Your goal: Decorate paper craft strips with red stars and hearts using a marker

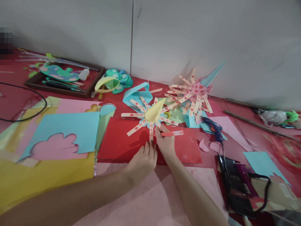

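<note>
L hand point(144, 157) at paper strip point(151, 131), R hand point(166, 142) clamped on red pen point(175, 133).
L fingers sit tog. at strip's near end, prob. to keep it flat for the pen; can't tell if they pinch. Smooth red sheet point(117, 146) beneath, likely as firm backing. Strip's one of several stiff-looking, lettered rays around a pointed yellow cone point(154, 112), mid-table point(11, 73). Beyond: heart-print craft point(199, 89) w/ tall blue cone point(213, 75); at back L, straight-sided wood tray point(63, 91).
</note>
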{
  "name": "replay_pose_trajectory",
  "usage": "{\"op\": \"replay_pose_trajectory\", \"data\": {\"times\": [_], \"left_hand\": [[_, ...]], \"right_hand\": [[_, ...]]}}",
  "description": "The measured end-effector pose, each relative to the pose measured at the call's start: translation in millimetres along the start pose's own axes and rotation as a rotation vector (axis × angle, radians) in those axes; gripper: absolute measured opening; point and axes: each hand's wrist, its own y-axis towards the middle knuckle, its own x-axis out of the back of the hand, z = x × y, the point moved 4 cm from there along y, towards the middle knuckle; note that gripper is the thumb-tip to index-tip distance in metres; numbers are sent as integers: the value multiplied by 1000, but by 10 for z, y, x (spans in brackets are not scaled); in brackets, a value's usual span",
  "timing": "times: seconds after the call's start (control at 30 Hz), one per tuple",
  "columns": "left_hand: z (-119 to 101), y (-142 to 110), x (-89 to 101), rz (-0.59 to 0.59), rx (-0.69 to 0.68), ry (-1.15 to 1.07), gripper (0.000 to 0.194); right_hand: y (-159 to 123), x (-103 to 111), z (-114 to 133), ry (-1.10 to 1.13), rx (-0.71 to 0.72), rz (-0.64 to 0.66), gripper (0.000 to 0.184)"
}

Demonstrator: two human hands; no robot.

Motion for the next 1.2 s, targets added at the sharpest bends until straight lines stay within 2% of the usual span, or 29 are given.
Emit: {"op": "replay_pose_trajectory", "data": {"times": [0.13, 0.4, 0.63, 1.0, 1.2], "left_hand": [[-3, 1, -13, -2, 10, 7, 38], [-10, -17, -47, 91, -13, -16, 42], [-2, -3, -7, 22, -1, 10, 39], [-10, -29, -60, 70, -7, -35, 40], [-9, -19, -36, 40, -4, -13, 37]], "right_hand": [[2, 2, -1, 6, 11, -7, 30], [-5, 0, 2, -16, 22, -11, 32], [-2, -11, -13, 8, 15, 21, 33], [-29, -37, 16, 108, -57, 123, 31], [-34, -36, 37, 108, -61, 136, 32]]}}
